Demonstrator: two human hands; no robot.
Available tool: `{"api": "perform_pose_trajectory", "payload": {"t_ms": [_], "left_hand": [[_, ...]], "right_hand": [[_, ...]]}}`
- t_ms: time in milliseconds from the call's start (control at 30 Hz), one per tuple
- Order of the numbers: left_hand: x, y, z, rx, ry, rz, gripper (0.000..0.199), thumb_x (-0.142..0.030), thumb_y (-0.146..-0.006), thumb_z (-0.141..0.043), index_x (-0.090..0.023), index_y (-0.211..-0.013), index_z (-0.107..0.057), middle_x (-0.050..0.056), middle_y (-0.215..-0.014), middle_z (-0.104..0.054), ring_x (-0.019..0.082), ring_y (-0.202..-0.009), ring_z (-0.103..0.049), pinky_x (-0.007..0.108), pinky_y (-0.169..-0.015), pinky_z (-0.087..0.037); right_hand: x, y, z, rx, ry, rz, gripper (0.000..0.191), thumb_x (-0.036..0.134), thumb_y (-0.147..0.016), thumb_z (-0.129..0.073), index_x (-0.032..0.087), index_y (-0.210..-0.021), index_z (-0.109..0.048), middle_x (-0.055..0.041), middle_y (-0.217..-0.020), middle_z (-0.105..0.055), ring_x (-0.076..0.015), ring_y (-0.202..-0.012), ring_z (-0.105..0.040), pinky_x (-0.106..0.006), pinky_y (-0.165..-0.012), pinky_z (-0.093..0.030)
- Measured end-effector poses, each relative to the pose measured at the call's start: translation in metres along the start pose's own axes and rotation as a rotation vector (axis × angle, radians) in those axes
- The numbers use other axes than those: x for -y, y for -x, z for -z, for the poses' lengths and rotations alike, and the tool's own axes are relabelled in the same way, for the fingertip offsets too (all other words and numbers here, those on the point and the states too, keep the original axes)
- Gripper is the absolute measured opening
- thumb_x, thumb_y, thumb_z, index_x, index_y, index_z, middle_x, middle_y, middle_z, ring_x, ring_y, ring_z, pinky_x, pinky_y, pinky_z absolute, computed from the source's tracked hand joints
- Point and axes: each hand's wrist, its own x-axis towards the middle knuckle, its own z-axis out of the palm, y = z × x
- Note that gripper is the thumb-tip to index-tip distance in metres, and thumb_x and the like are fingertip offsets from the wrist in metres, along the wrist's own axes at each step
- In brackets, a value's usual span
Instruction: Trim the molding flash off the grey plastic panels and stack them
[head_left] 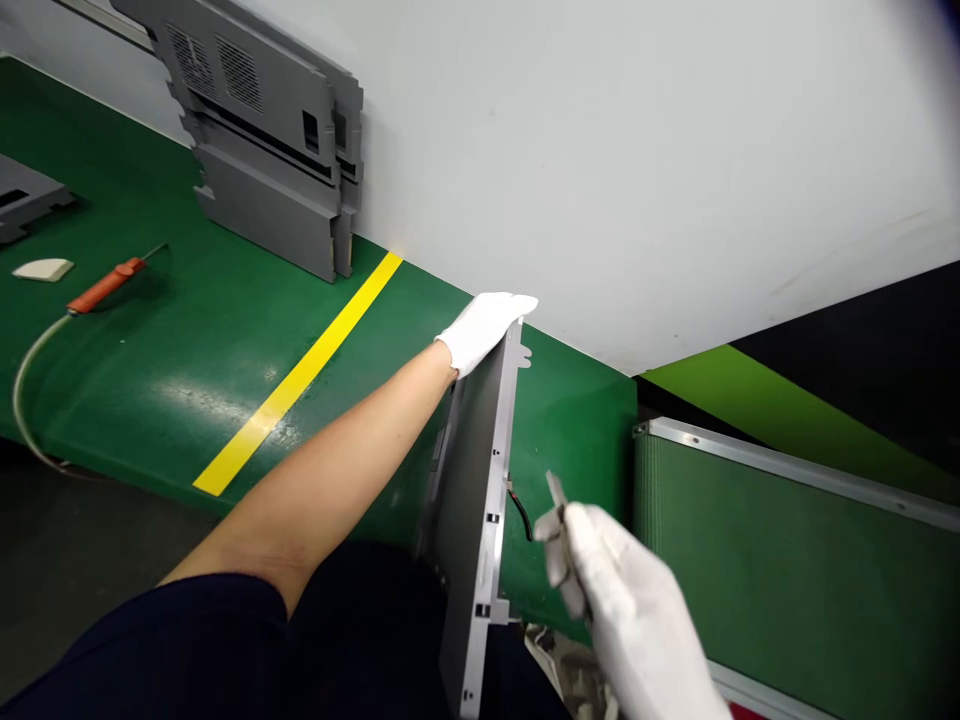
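My left hand (487, 328), in a white glove, is closed over the far end of a grey metal panel (474, 480). The panel stands on its edge, and its near end reaches down by my body. Small slots and tabs run along its narrow side, and a short black and red wire (520, 508) sticks out there. To the right of the panel, my gloved right hand (615, 590) pinches a thin, flat, pale blade-like piece (556, 489), pointing up. Blur and the fingers hide its lower part. This hand is apart from the panel.
Several grey panels (262, 170) lean on the white wall left of a yellow tape line (300, 375) across the green bench (180, 350). An orange-handled tool with a cord (105, 287) and a whitish piece (43, 269) lie farther left. A green conveyor belt (795, 560) stands at right.
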Motion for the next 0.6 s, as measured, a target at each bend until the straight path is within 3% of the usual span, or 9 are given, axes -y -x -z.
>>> {"api": "perform_pose_trajectory", "payload": {"t_ms": [67,167,333,467,600], "left_hand": [[-0.003,0.0,0.003,0.053,-0.023,-0.034,0.038,-0.042,-0.091,-0.067,-0.019,-0.062,-0.057,0.001,-0.063,-0.056,0.013,-0.062,-0.054,0.029,-0.066,-0.045],[-0.012,-0.002,0.009,0.177,0.015,0.02,0.036,-0.042,-0.092,-0.062,-0.018,-0.065,-0.063,0.003,-0.065,-0.06,0.015,-0.062,-0.056,0.03,-0.064,-0.047],[-0.023,-0.007,0.018,0.296,0.099,0.134,0.037,-0.044,-0.091,-0.063,-0.018,-0.065,-0.064,0.004,-0.067,-0.062,0.016,-0.064,-0.058,0.03,-0.069,-0.051],[-0.025,-0.007,0.019,0.295,0.187,0.182,0.036,-0.043,-0.092,-0.063,-0.019,-0.066,-0.061,0.003,-0.066,-0.06,0.016,-0.064,-0.059,0.031,-0.069,-0.052],[-0.028,-0.005,0.017,0.293,0.192,0.168,0.036,-0.041,-0.094,-0.062,-0.018,-0.066,-0.062,0.001,-0.065,-0.056,0.014,-0.063,-0.056,0.029,-0.067,-0.05]], "right_hand": [[0.003,-0.021,0.012,-0.006,-0.035,0.073,0.049,0.062,-0.103,-0.04,0.023,-0.087,-0.065,0.0039,-0.062,-0.046,-0.0131,-0.054,-0.04,-0.026,-0.051,-0.035],[0.012,-0.066,0.026,-0.016,0.017,0.185,0.05,0.065,-0.101,-0.043,0.023,-0.083,-0.063,0.0042,-0.062,-0.046,-0.0142,-0.057,-0.041,-0.027,-0.054,-0.036],[0.032,-0.134,0.029,-0.108,0.368,0.317,0.059,0.072,-0.099,-0.038,0.023,-0.072,-0.058,0.003,-0.062,-0.051,-0.0153,-0.061,-0.046,-0.028,-0.062,-0.037],[0.055,-0.163,0.026,-0.131,0.65,0.349,0.064,0.072,-0.101,-0.027,0.024,-0.075,-0.059,-0.0008,-0.068,-0.059,-0.0175,-0.064,-0.05,-0.03,-0.064,-0.036],[0.077,-0.174,0.027,-0.128,0.859,0.325,0.067,0.072,-0.101,-0.021,0.025,-0.085,-0.066,-0.0038,-0.076,-0.067,-0.02,-0.068,-0.055,-0.03,-0.062,-0.034]]}}
